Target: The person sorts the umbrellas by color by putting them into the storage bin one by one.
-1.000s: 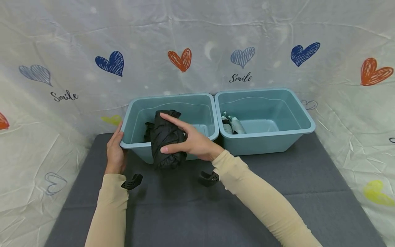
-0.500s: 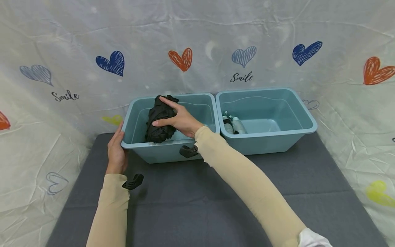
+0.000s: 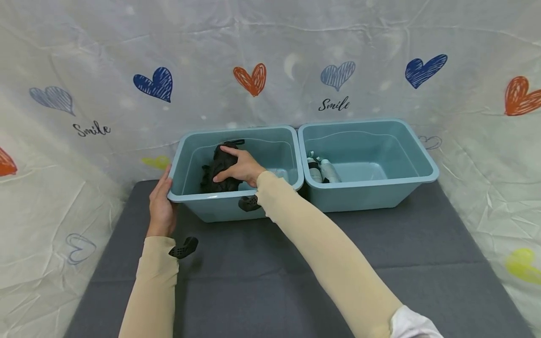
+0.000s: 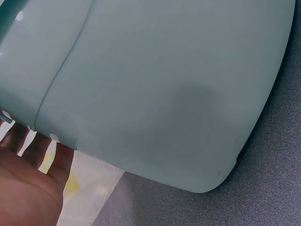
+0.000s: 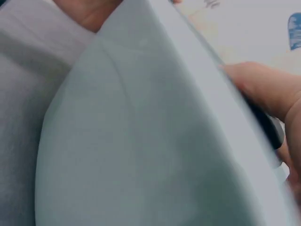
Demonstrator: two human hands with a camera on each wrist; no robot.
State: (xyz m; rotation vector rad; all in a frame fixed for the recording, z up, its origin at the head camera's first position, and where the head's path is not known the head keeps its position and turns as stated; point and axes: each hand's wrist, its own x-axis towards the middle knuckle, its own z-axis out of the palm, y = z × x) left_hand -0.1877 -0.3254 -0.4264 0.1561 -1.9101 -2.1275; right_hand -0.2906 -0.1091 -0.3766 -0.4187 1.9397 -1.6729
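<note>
In the head view my right hand [image 3: 239,170] holds a bundle of crumpled black fabric [image 3: 225,159] inside the left light-blue plastic bin [image 3: 228,197]. Thumb and fingers spread around the bundle, and a thin black loop sticks out at its far end. More black fabric [image 3: 205,184] shows low down beside it, partly hidden. My left hand [image 3: 161,209] rests against the bin's left end, fingers straight along the outside below the rim. The left wrist view shows that hand's fingers [image 4: 59,165] at the edge of the bin wall [image 4: 155,94].
A matching bin [image 3: 372,190] stands close on the right, with two pale bottles [image 3: 328,171] with dark bands lying in its left end. Both bins sit on a dark grey cloth-covered table [image 3: 262,281]. Behind hangs a white sheet [image 3: 203,56] printed with hearts.
My right hand has carried the black bundle from over the left bin's front rim back and down into that bin. My left hand has stayed at the bin's left end.
</note>
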